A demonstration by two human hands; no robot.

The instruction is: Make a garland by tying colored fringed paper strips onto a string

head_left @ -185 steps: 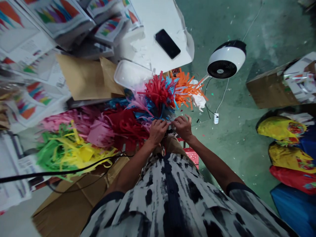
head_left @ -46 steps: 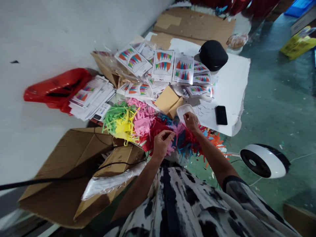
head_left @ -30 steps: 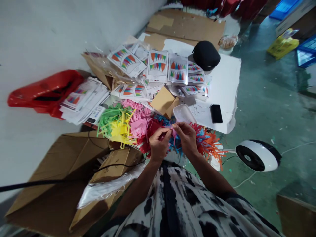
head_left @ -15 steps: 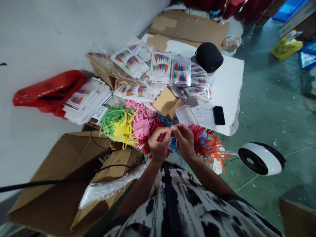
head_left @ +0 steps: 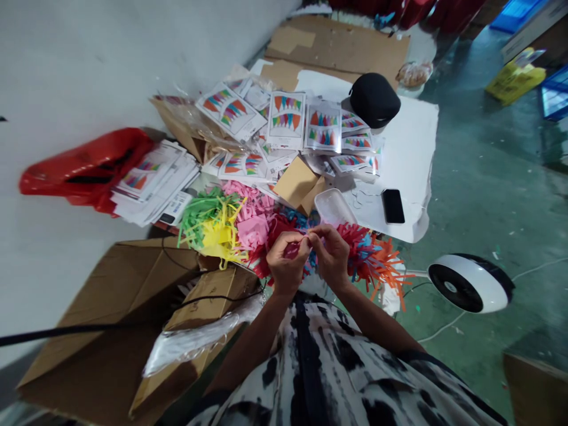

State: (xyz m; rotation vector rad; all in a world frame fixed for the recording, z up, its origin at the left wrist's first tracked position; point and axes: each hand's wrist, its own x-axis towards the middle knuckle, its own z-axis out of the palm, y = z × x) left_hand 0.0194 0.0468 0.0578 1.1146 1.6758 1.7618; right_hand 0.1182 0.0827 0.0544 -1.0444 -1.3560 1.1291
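Fine fingertip work seems in hand, likely calling next for light, steady pressure: the left hand and right hand pinch what looks like a thin, pinkish tissue strip between them. At twelve o'clock, rectangular white tassel-printed cards bear writing too small to read.

Tiny, covered and cut-off bits
The left hand and right hand pinch a small thing at their tips, too tiny and blurry to name, and the hands cover some of the red and blue paper strips. The little words on the picture cards are too small to read, and the brown envelope hides part of some cards. The black cord runs off the left edge. The right edge cuts off the blue crate and a brown box. The bottom edge cuts off the spotty shirt.
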